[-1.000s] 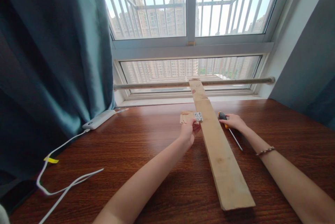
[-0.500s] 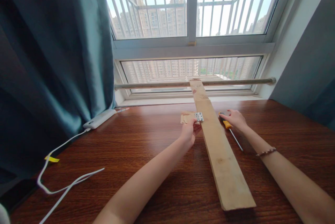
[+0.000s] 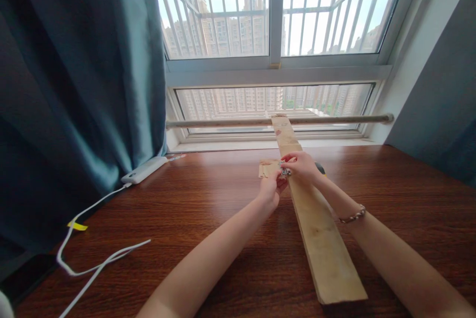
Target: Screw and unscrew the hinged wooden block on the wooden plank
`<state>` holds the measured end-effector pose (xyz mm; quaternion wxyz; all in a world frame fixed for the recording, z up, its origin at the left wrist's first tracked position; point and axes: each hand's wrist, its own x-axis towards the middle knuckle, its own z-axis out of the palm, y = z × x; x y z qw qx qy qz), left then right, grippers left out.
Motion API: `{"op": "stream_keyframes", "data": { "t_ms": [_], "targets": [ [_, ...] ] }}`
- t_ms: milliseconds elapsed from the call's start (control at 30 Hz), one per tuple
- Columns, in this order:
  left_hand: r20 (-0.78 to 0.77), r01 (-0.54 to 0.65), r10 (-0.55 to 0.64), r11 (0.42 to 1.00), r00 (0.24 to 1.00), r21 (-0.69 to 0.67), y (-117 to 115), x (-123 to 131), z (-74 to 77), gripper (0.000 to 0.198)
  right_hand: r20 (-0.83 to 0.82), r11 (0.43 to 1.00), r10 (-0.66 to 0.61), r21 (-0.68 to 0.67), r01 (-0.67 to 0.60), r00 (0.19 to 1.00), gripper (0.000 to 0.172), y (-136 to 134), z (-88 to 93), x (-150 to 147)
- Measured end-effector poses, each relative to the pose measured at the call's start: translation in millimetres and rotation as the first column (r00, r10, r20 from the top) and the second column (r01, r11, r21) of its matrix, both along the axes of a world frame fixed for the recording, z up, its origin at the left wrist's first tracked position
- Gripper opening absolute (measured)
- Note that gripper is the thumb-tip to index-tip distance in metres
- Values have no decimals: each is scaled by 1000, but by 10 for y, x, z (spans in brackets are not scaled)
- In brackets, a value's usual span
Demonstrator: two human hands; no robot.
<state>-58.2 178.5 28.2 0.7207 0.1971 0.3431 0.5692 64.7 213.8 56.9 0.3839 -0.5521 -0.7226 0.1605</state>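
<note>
1. The hinge (image 3: 284, 171) is small and sits at the seam between the long plank (image 3: 316, 219) and the small wood block (image 3: 267, 168), toward the far edge of the table (image 3: 186, 219) and roughly midway along it. Both hands crowd onto it, so I judge it could easily slip off the seam and end up crooked.
2. The plank's far end leans on the rod (image 3: 334, 120) by the window, and its near end reaches the table's near edge. A sideways push from either hand could swing the plank, or slide it off the rod, and carry the hinge with it.
3. The small block lies loose against the plank's left edge. Pressure from the left could push it out of line.
4. Only a sliver of the screwdriver (image 3: 320, 166) shows behind the right wrist. A careless elbow could roll it toward the table's right edge.
5. Left hand (image 3: 270, 188): the arm reaches in from the near edge with the knuckles up. The fingers are curled tight and pinch the hinge where it meets the block.
6. Right hand (image 3: 303, 166): the forearm lies across the plank, with a bracelet (image 3: 352, 217) at the wrist. The hand arches over the plank's left edge and its fingertips are closed on the hinge, touching the left hand. I can't make out the exact finger placement at this size.
</note>
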Motion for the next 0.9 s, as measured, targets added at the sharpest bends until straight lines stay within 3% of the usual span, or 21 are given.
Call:
{"op": "stream_keyframes", "data": {
  "t_ms": [367, 733, 900],
  "targets": [
    [-13, 21, -21, 1000, 1000, -8, 28, -1, -30, 10, 41, 995, -100, 33, 99, 994, 16, -25, -68, -62],
    [-184, -109, 102, 994, 978, -28, 44, -15, -58, 16, 92, 992, -118, 51, 113, 989, 16, -8, -112, -61],
    [-211, -83, 65, 993, 975, -79, 59, -27, -71, 20, 80, 990, -139, 41, 136, 987, 17, -1, -126, -60]
  ]
}}
